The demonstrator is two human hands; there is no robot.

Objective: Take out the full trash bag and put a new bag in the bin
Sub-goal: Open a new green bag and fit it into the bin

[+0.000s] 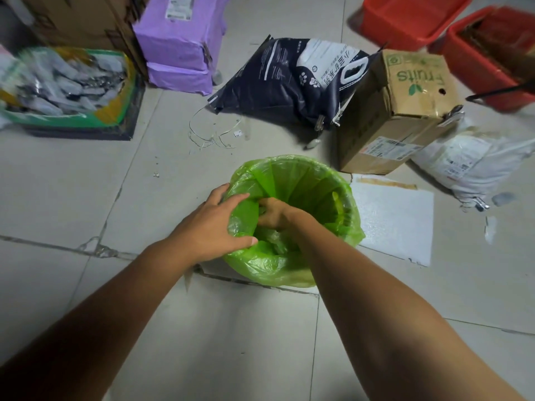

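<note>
One green bag (292, 180) stands open; tiled floor (231, 342) spreads near it. Left hand (212, 224) grips its rim; right hand (275, 215) seemingly clutches plastic inside.

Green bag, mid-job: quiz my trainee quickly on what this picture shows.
1. True or false: the green bag is tied shut.
2. The left hand holds the bag's near edge. The right hand is: A inside the bag; B out of view; C raised high above it.
3. Fill in: the cardboard box beyond the bag reads "____".
Key: 1 false; 2 A; 3 fruits.
</note>
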